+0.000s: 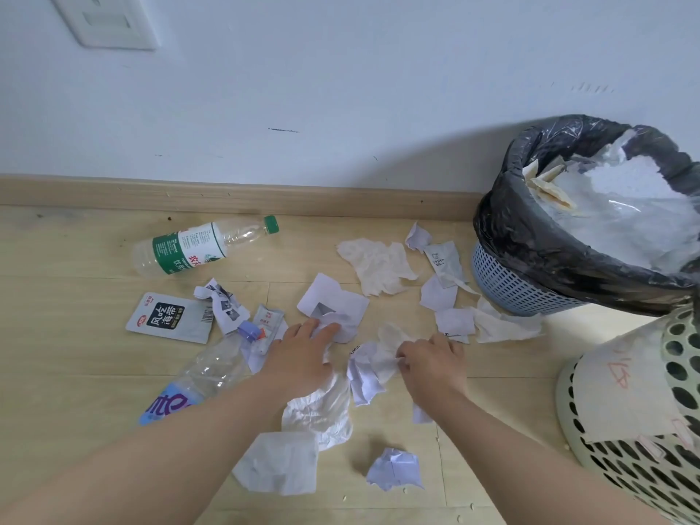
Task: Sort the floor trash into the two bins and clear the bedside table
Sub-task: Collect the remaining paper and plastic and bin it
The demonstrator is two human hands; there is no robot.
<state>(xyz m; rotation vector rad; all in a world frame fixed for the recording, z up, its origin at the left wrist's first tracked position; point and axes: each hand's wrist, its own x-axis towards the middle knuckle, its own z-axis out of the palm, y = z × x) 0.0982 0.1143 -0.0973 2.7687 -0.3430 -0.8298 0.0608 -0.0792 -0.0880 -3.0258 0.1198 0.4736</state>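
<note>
Crumpled paper, tissues and wrappers lie scattered on the wooden floor. My left hand reaches over a folded white paper, fingertips on its crumpled lower part. My right hand pinches a crumpled tissue and paper wad between the two hands. A green-capped clear bottle lies near the skirting board. A second clear bottle with a purple label lies under my left forearm. The blue bin with a black liner stands at right, full of white paper. A pale green perforated bin stands nearer.
A white snack packet and a small sachet lie left of my left hand. Tissues and paper scraps lie in front of the blue bin. A crumpled paper ball and a flat tissue lie close to me. The wall is behind.
</note>
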